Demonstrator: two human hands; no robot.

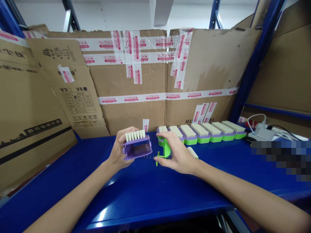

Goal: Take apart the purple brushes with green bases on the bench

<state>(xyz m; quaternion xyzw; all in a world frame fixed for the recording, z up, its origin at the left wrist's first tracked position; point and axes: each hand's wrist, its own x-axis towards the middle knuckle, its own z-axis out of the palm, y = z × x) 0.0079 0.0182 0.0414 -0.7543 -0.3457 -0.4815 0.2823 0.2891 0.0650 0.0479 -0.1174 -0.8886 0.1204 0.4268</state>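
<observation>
My left hand (119, 149) is closed around a purple brush body (138, 151) with pale bristles on top. Its near end is open and the inside looks hollow. To the right, my right hand (178, 151) grips a green plastic part (167, 149) between thumb and fingers, with a thin piece sticking out at its lower left. The brush body and the green part are held apart, a small gap between them. Tiny thin metal bits, too small to name, lie on the table below the gap. Behind my right hand, a pale, green-edged piece (192, 152) is partly hidden.
Several finished-looking brushes (199, 133) with green bases stand in a row along the back of the blue table (155, 194). Taped cardboard (133, 81) walls the back and left. White cables and a power strip (284, 133) lie at the right, beside a blue post (252, 71).
</observation>
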